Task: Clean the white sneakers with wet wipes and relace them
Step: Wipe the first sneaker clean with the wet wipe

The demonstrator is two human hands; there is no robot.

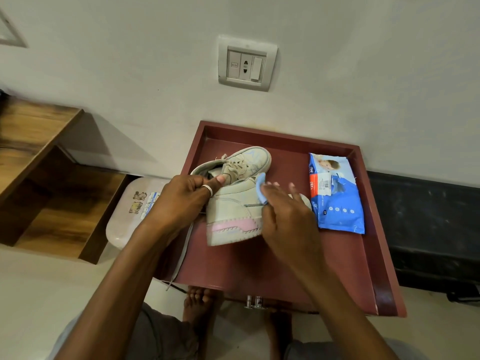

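The cleaning step is in hand, and by my judgement the relacing has not begun for this shoe. The near off-white canvas sneaker with a pink band along its sole is tipped on its side above the dark-red, raised-rim tabletop, sole edge toward the camera. The left hand grips it at the heel opening, thumb hooked over the collar. The right hand holds a folded light-blue wet wipe against the shoe's upper side. The wipe wraps the edge of the forefinger while the other fingers lie nearly straight; the thumb is hidden. A loose pale lace trails over the tabletop's front left edge, so this shoe seems to be unlaced. The far off-white sneaker, just behind and touching the near one, keeps its lace. The blue plastic pack of wet wipes lies to the right, apart from both shoes. The next move probably calls for a firm rub along the side panel and sole band, with the left hand bracing and turning the shoe to bring up uncleaned areas.
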